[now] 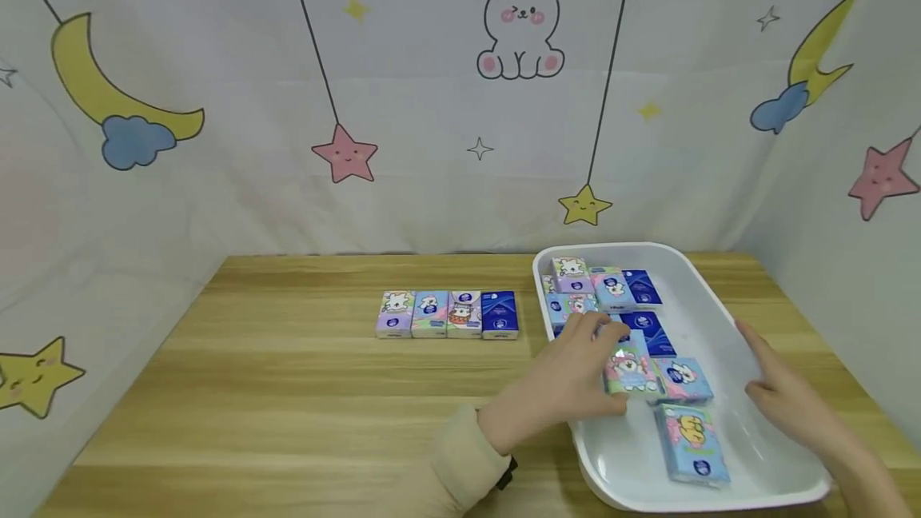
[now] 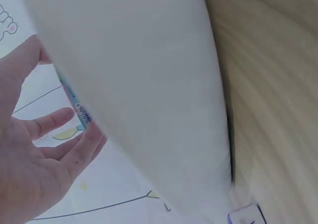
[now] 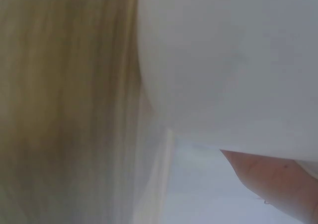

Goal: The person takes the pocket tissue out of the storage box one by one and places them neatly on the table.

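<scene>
A white plastic tray [image 1: 763,454] stands on the right of the table, with several small tissue packs inside. My left hand [image 1: 561,378] reaches over its left rim and holds a tissue pack [image 1: 631,370] with a bunny print between thumb and fingers. In the left wrist view the tray wall hides most of that pack; only a printed edge [image 2: 74,102] shows by the fingers. My right hand [image 1: 795,406] grips the tray's right rim, thumb toward the inside. Only part of one digit [image 3: 273,182] appears at the rim in the right wrist view.
Left of the tray, a purple pack [image 1: 395,314], a light blue pack [image 1: 429,314], a white-purple pack [image 1: 464,314] and a dark blue pack [image 1: 500,314] stand in a row on the wooden table [image 1: 273,390]. A printed curtain [image 1: 432,206] hangs behind.
</scene>
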